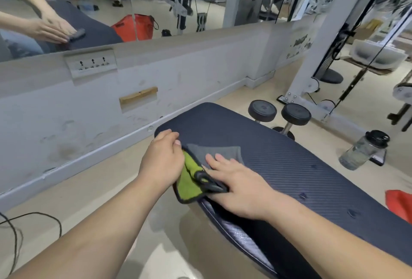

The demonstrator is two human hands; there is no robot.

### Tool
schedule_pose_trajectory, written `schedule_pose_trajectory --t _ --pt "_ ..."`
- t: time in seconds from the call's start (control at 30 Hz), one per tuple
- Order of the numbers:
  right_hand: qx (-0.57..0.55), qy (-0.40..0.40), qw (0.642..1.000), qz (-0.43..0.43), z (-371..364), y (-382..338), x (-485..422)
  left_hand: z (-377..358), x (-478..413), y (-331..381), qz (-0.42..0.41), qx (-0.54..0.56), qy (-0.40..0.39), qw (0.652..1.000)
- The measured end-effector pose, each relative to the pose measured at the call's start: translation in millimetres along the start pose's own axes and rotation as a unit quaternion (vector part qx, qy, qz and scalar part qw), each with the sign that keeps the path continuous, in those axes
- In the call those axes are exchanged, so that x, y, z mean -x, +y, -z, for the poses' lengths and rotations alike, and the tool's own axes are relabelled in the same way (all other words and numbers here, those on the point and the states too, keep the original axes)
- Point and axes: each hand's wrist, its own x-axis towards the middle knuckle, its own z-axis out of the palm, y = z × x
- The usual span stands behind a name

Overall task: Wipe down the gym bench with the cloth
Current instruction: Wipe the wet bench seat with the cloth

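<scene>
Both hands meet at the far-left edge of the gym bench: right hand flat on the cloth, left hand curled over that edge, the bench's length running rightward.

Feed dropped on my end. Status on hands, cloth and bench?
Right hand flat on cloth. Left hand curled at bench edge, grip unclear. Cloth overhangs edge. Nothing blocking.

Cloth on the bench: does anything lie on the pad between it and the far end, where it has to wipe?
Nothing visible does. The cloth, under the flat right hand, has bare pad ahead to the far end. The dumbbells and bottle are on the floor beside it.
</scene>
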Motion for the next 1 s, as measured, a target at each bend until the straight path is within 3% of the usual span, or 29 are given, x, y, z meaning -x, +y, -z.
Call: schedule_pose_trajectory --t 0.17,0.23,0.37,0.43,0.57,0.77,0.9,1.0 --pt "-0.010 -0.062 0.998 0.012 2 23 85 -19 8 17 -0.053 -0.039 -0.066 0.996" --pt "-0.033 -0.057 0.998 -0.010 13 44 63 -24 8 20 -0.062 -0.051 -0.078 0.994" --pt "0.006 0.015 0.988 -0.156 34 87 -17 -24 7 25 -0.052 -0.075 -0.074 0.993" --pt "0.035 0.025 0.981 -0.191 34 89 -43 -23 7 28 -0.048 -0.081 -0.076 0.993" --pt "0.048 0.024 0.987 -0.149 21 68 -27 -22 7 35 -0.070 -0.066 -0.075 0.993" --pt "0.062 0.003 0.998 -0.019 -17 15 104 -38 12 54 -0.111 -0.040 -0.095 0.988" --pt "0.066 -0.022 0.997 -0.039 -3 31 108 -54 17 72 -0.135 -0.027 -0.115 0.984" --pt "0.058 0.002 0.991 -0.120 9 50 64 -63 19 85 -0.154 -0.019 -0.120 0.981"
